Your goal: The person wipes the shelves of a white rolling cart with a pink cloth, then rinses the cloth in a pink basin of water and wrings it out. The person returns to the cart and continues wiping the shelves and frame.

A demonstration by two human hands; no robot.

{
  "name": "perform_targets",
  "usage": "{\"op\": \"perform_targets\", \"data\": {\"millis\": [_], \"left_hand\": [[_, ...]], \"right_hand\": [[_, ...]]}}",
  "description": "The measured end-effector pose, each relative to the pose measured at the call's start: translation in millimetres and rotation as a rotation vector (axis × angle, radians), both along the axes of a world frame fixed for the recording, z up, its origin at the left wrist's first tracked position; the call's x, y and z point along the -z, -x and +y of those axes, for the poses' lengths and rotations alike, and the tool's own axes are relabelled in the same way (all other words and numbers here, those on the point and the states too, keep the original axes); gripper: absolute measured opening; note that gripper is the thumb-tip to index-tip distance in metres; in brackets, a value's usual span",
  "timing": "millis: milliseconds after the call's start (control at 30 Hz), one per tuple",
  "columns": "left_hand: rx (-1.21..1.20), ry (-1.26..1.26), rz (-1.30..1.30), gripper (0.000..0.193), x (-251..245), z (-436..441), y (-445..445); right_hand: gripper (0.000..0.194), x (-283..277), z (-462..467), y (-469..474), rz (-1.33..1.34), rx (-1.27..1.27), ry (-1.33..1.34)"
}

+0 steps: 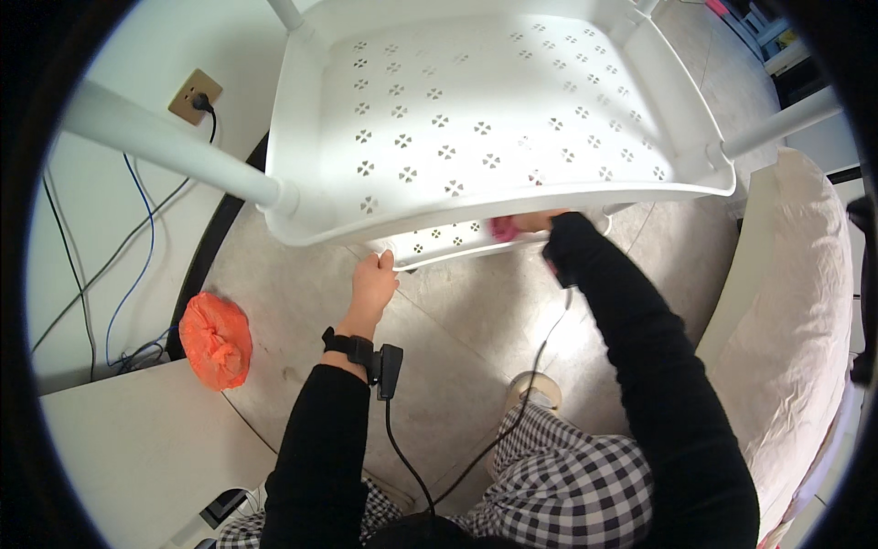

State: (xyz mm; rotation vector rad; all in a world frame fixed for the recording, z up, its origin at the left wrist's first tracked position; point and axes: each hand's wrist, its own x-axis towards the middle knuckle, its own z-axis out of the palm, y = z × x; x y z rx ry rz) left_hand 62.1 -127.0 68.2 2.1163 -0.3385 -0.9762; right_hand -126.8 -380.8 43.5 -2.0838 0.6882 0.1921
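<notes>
A white plastic shelf rack fills the upper middle, its upper tray (494,199) pierced with clover-shaped holes. Below it a lower tray (466,254) of the same kind shows in part. My left hand (375,281) grips the front left corner of that lower tray, a strapped device on its wrist. Reaching in between the two trays, my right hand (538,221) is partly hidden by the upper tray's rim. A blurred pink thing (504,228), perhaps a cloth, is at its fingers, over the lower tray.
White rack posts (178,147) rise at both sides. An orange plastic bag (216,341), tied up, lies at the left by a white cabinet (151,425). Cables (147,226) hang along the wall below a socket (195,97). A pale covered piece of furniture (782,329) stands at the right.
</notes>
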Motion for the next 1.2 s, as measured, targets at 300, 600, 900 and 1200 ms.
{"op": "perform_targets", "data": {"millis": [300, 600, 900, 1200], "left_hand": [[0.000, -0.016, 0.096, 0.043, -4.6, -2.5, -1.3], [-0.038, 0.061, 0.038, 0.037, -5.1, -2.4, 7.4], [-0.006, 0.048, 0.031, 0.038, -4.3, -1.6, -0.4], [0.019, -0.059, 0.093, 0.046, -12.0, -6.8, -2.2]], "right_hand": [[0.016, -54.4, 22.8, -21.9, -0.196, -0.058, 0.362], [0.023, -19.7, 50.6, -63.6, -0.362, -0.005, 0.264], [0.024, -3.7, -25.4, 42.8, 0.231, 0.024, 0.421], [0.028, -15.2, -18.5, 25.3, 0.284, -0.071, 0.535]]}}
